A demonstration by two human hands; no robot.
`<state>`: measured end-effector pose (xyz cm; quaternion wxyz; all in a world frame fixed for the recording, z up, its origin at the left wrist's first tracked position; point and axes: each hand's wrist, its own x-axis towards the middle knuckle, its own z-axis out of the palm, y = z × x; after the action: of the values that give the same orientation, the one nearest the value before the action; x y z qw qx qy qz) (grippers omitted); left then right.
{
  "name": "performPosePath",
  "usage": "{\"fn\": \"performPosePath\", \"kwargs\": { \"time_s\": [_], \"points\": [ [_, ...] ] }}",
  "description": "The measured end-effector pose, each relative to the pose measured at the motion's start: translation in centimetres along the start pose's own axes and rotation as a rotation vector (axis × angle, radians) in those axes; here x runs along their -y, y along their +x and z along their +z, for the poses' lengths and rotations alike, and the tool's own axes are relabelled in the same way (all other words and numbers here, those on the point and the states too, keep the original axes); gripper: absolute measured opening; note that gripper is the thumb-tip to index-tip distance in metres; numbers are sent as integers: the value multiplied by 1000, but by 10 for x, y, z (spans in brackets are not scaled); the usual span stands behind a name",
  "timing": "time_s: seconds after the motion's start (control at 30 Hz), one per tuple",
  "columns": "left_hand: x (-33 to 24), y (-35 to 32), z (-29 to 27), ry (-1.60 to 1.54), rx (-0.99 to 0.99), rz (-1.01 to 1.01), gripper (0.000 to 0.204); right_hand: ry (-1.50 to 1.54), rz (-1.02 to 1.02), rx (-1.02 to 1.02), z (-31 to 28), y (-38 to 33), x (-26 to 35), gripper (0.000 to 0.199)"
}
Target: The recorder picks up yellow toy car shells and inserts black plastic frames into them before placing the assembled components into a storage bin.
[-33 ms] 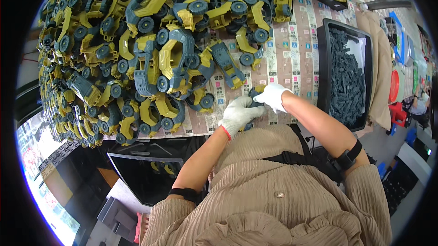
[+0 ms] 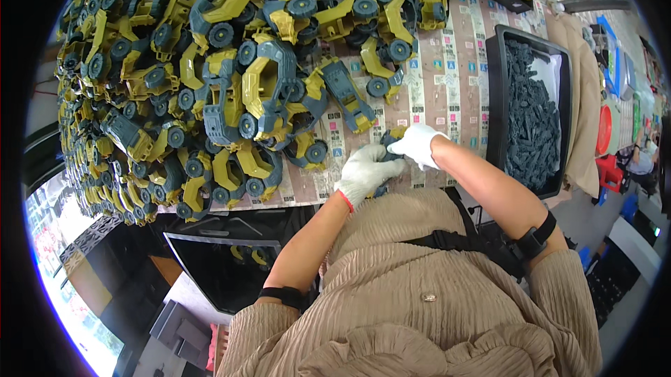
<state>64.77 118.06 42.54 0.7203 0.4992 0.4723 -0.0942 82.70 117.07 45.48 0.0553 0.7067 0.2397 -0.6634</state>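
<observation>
A toy car (image 2: pixel 396 132), yellow and dark grey, is held against the near edge of the table, mostly hidden by my gloves. My left hand (image 2: pixel 367 169), in a white knitted glove with a red cuff, wraps round its near side. From the right, my right hand (image 2: pixel 417 146), also gloved in white, has its fingers closed on the far side of the same toy. Whether a small part sits in the right fingertips cannot be made out. Just beyond my hands lies another yellow and grey toy car (image 2: pixel 347 96).
A big heap of similar toy cars (image 2: pixel 269 87) covers the table's left and far side. On the right stands a black bin (image 2: pixel 495 104) of small dark grey parts (image 2: pixel 528 122). Printed paper (image 2: pixel 447 90) covers the tabletop. A dark screen (image 2: pixel 224 272) is below the left edge.
</observation>
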Motion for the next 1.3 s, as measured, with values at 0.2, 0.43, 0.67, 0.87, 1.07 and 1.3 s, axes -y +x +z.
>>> {"fn": "performPosePath", "kwargs": {
  "time_s": [0.2, 0.43, 0.67, 0.87, 1.07, 1.3],
  "points": [
    [2, 0, -2, 181, -60, 54, 45, 238, 40, -64, 17, -23, -10, 49],
    [6, -3, 2, 174, -151, 146, 44, 429, 198, 137, 8, -19, -2, 29],
    [7, 1, -3, 199, -176, 213, 39, 667, 360, 135, 6, -10, 6, 26],
    [18, -3, -4, 293, -185, 380, 49, 747, 338, 146, 11, -7, -10, 33],
    [9, -49, -24, 419, -119, 370, 47, 684, 256, 183, 24, -34, -24, 30],
    [75, -244, -113, 235, -291, 617, 42, 244, -13, 286, 38, -51, -5, 24]
  ]
}}
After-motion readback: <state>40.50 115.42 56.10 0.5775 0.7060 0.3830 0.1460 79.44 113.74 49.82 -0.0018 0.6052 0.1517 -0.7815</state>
